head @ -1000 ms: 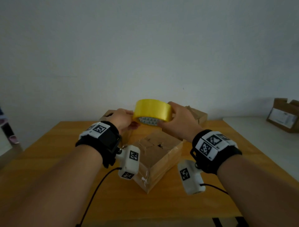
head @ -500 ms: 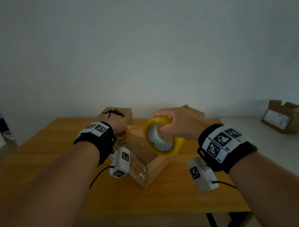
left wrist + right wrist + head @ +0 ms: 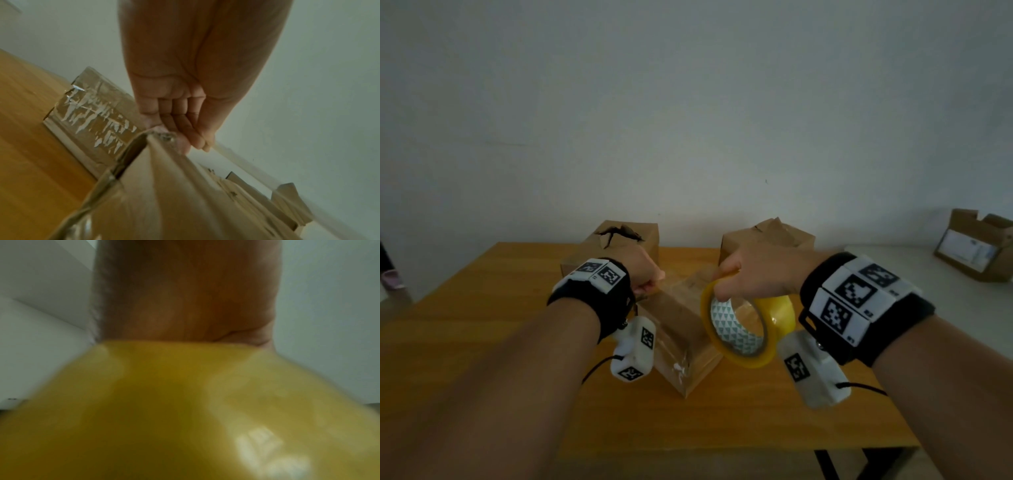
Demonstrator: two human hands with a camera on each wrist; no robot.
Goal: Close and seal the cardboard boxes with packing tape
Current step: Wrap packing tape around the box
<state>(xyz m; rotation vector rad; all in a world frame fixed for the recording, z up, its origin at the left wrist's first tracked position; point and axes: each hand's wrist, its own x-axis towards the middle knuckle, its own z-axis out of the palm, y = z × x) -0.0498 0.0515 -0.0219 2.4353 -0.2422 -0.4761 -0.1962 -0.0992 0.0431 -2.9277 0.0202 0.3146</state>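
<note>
The near cardboard box (image 3: 681,329) stands cornerwise on the wooden table (image 3: 482,325), its flaps down. My left hand (image 3: 647,275) is at the box's far left corner, fingers curled, pinching the free tape end (image 3: 164,135) against the cardboard (image 3: 164,194). Over the box's right side, my right hand (image 3: 753,274) grips the yellow tape roll (image 3: 746,325) from above. The roll stands on edge with its patterned core facing me. In the right wrist view the roll (image 3: 185,402) fills the picture below my palm and hides the fingers.
Two more cardboard boxes stand at the table's back, one at the left (image 3: 619,240) with a torn top and one at the right (image 3: 767,236). An open box (image 3: 976,253) sits on a white surface at the far right. The table's front edge is close to me.
The roll has come down from above the box, turned on edge and moved right, away from my left hand. My left hand has dropped to the box's far left corner.
</note>
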